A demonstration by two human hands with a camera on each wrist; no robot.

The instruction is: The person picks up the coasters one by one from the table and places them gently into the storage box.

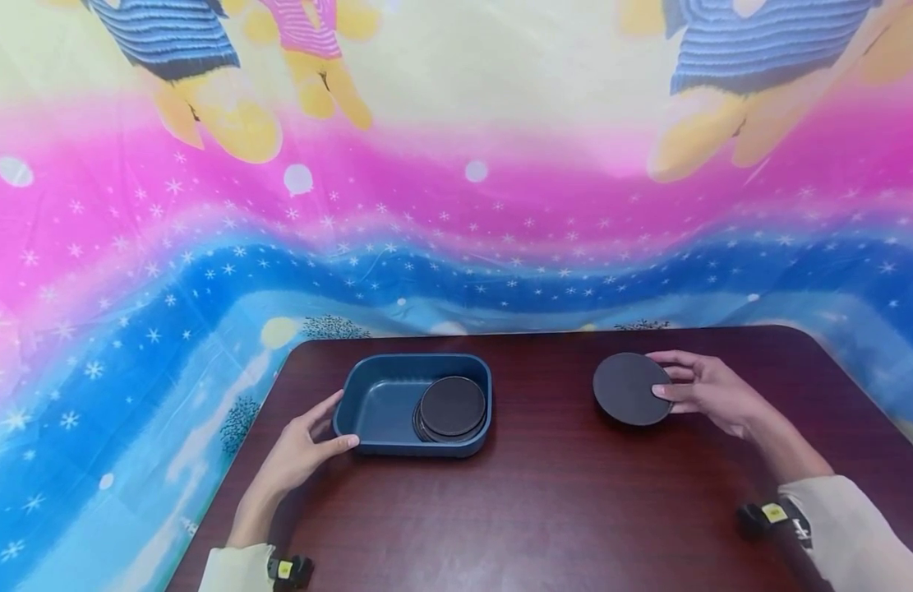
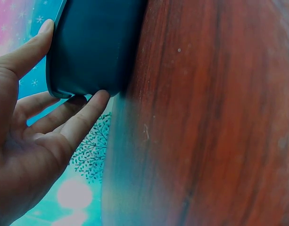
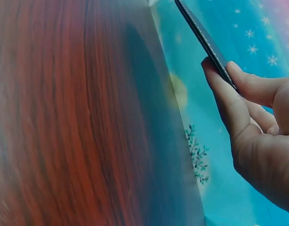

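Observation:
A dark blue rectangular tub (image 1: pixel 382 450) with rounded corners stands on the left half of the table. Inside it, at the right end, several round dark coasters (image 1: pixel 453 405) lie stacked. My left hand (image 1: pixel 301 452) holds the tub's left end, thumb at the front corner and fingers along the side wall; the left wrist view shows the fingertips against the outer wall (image 2: pixel 87 52). Over at the right, my right hand (image 1: pixel 711 390) pinches one round dark coaster (image 1: pixel 628 389) by its right edge. In the right wrist view this coaster (image 3: pixel 205 42) is seen edge-on, held above the table.
The dark red-brown wooden table (image 1: pixel 486 518) has rounded far corners. Directly behind it hangs a colourful printed cloth (image 1: pixel 471 214) with snowflakes and cartoon figures, which also runs down the left side. Black wrist bands (image 1: pixel 774 518) sit at both sleeves.

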